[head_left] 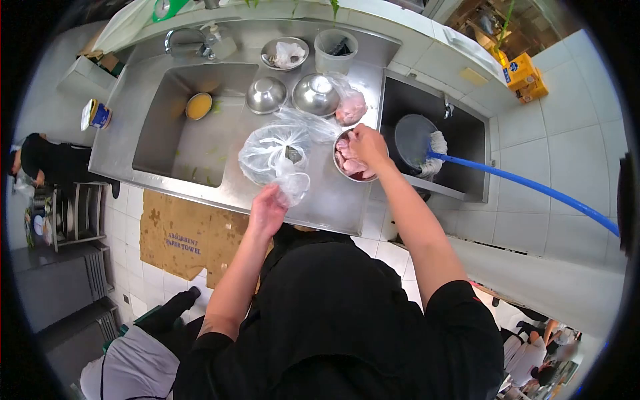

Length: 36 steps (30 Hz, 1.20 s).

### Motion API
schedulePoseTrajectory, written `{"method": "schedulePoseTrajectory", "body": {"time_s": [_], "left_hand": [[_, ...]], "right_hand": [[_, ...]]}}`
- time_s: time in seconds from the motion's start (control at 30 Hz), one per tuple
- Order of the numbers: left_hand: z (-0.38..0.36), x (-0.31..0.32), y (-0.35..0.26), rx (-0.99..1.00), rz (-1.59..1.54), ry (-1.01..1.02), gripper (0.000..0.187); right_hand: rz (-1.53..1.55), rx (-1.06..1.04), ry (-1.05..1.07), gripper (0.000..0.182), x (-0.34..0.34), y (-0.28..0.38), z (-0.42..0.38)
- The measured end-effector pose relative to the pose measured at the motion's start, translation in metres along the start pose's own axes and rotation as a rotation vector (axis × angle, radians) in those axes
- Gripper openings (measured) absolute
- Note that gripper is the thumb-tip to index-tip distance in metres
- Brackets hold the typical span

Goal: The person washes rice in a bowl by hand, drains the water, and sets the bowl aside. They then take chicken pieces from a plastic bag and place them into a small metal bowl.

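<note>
My left hand (268, 208) pinches the gathered edge of a clear plastic bag (257, 155) that lies puffed up on the steel counter. At the counter's right end stands a round metal bowl (337, 165) with pieces of raw chicken (348, 160) in it. My right hand (369, 144) reaches down into this bowl, its fingers curled on the chicken and the fingertips partly hidden. Just behind the bowl, a knotted clear bag of raw chicken (351, 108) rests on the counter. More loose clear plastic (308, 125) stretches between the two bags.
Two upturned steel bowls (265, 95), a bowl with white plastic (287, 55) and a clear tub (335, 52) stand behind. Left is a sink (177, 150) with a yellow-filled bowl (199, 106). Right, a second sink holds a dark pot (411, 137) and blue hose (527, 183). Other people stand nearby.
</note>
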State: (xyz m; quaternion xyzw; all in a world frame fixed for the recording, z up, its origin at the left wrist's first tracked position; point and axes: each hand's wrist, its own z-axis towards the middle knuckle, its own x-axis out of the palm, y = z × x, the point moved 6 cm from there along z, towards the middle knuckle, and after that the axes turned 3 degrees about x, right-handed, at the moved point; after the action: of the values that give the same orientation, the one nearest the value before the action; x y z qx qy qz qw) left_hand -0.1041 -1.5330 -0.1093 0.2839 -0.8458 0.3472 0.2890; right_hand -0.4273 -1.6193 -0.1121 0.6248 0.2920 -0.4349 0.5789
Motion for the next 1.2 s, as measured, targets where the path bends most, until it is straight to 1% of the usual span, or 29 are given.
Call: {"method": "schedulePoseTrajectory", "body": {"time_s": [0.03, 0.1, 0.13, 0.17, 0.2, 0.23, 0.27, 0.3, 0.33, 0.37, 0.4, 0.43, 0.5, 0.53, 0.57, 0.6, 0.63, 0.67, 0.7, 0.77, 0.8, 0.87, 0.93, 0.97, 1.03, 1.07, 1.13, 1.17, 1.2], "left_hand": [[-0.001, 0.003, 0.001, 0.003, -0.004, -0.004, 0.013], [-0.001, 0.008, 0.001, 0.022, 0.056, -0.002, 0.014], [0.007, -0.005, 0.005, 0.020, 0.054, -0.004, 0.014], [0.023, -0.023, 0.010, 0.027, 0.133, 0.096, 0.015], [0.031, -0.030, 0.014, 0.035, 0.212, 0.196, 0.016], [0.027, -0.017, 0.014, 0.035, 0.210, 0.197, 0.016], [0.023, -0.009, 0.015, 0.059, 0.333, 0.106, 0.017], [0.021, -0.003, 0.016, 0.082, 0.455, 0.014, 0.018], [0.026, -0.002, 0.021, 0.079, 0.455, 0.016, 0.018], [0.034, -0.003, 0.028, 0.078, 0.603, 0.052, 0.023], [0.041, -0.001, 0.035, 0.078, 0.752, 0.089, 0.028], [0.045, 0.006, 0.040, 0.075, 0.753, 0.091, 0.028], [0.056, 0.029, 0.056, 0.122, 1.027, 0.184, 0.034], [0.064, 0.037, 0.064, 0.121, 1.027, 0.188, 0.034], [0.074, 0.046, 0.073, 0.139, 1.136, 0.211, 0.039], [0.086, 0.054, 0.081, 0.160, 1.243, 0.233, 0.045], [0.099, 0.059, 0.089, 0.161, 1.241, 0.237, 0.045], [0.112, 0.062, 0.095, 0.167, 1.334, 0.209, 0.047], [0.124, 0.061, 0.101, 0.173, 1.427, 0.178, 0.051], [0.145, 0.050, 0.118, 0.202, 1.364, 0.163, 0.049], [0.150, 0.047, 0.121, 0.230, 1.304, 0.149, 0.048], [0.144, 0.053, 0.122, 0.232, 1.270, 0.154, 0.047], [0.139, 0.059, 0.121, 0.234, 1.234, 0.163, 0.046], [0.137, 0.058, 0.120, 0.194, 1.268, 0.165, 0.045], [0.137, 0.054, 0.121, 0.156, 1.297, 0.158, 0.045], [0.138, 0.053, 0.119, 0.176, 1.282, 0.134, 0.045], [0.143, 0.047, 0.120, 0.200, 1.266, 0.109, 0.046], [0.146, 0.045, 0.119, 0.231, 1.268, 0.113, 0.045], [0.148, 0.045, 0.117, 0.264, 1.270, 0.116, 0.045]], "right_hand": [[0.001, -0.005, 0.005, 0.036, -0.005, -0.003, 0.003], [0.886, 0.399, 0.233, 0.038, -0.002, -0.032, 0.003], [0.995, 0.429, 0.240, 0.037, -0.013, -0.038, 0.001], [0.993, 0.430, 0.240, 0.037, -0.023, -0.042, -0.003], [1.255, 0.493, 0.231, 0.036, -0.036, -0.040, -0.012], [1.517, 0.554, 0.218, 0.036, -0.043, -0.040, -0.018], [1.566, 0.543, 0.195, 0.031, -0.041, -0.052, -0.020], [1.564, 0.544, 0.194, 0.031, -0.043, -0.056, -0.022], [1.596, 0.602, 0.195, 0.029, -0.042, -0.063, -0.027], [1.628, 0.660, 0.194, 0.027, -0.041, -0.069, -0.032], [1.501, 0.675, 0.079, 0.021, -0.047, -0.071, -0.037], [1.500, 0.677, 0.076, 0.021, -0.049, -0.072, -0.037], [0.914, 0.562, 0.047, 0.021, -0.062, -0.077, -0.034], [0.772, 0.572, 0.062, 0.018, -0.065, -0.073, -0.034], [0.769, 0.572, 0.057, 0.018, -0.064, -0.070, -0.034], [0.422, 0.411, 0.008, 0.016, -0.070, -0.063, -0.031], [0.075, 0.246, -0.038, 0.016, -0.077, -0.045, -0.030], [0.004, 0.233, -0.002, 0.016, -0.076, -0.035, -0.033], [0.001, 0.229, -0.003, 0.016, -0.071, -0.031, -0.034], [-0.238, -0.014, -0.040, 0.018, -0.057, -0.012, -0.037], [-0.318, 0.023, 0.062, 0.019, -0.046, -0.005, -0.036], [-0.327, -0.025, 0.023, 0.018, -0.022, -0.005, -0.037], [-0.338, -0.071, -0.035, 0.019, -0.014, 0.002, -0.039], [-0.340, -0.075, -0.034, 0.019, -0.010, 0.002, -0.037], [-0.351, 0.115, 0.048, 0.022, -0.003, -0.007, -0.031], [-0.352, 0.108, 0.051, 0.022, -0.002, -0.007, -0.028], [-0.324, 0.228, 0.240, 0.036, -0.001, -0.009, -0.026], [-0.324, 0.223, 0.239, 0.036, -0.009, -0.007, -0.022], [-0.285, 0.274, 0.288, 0.040, -0.024, 0.001, -0.017]]}}
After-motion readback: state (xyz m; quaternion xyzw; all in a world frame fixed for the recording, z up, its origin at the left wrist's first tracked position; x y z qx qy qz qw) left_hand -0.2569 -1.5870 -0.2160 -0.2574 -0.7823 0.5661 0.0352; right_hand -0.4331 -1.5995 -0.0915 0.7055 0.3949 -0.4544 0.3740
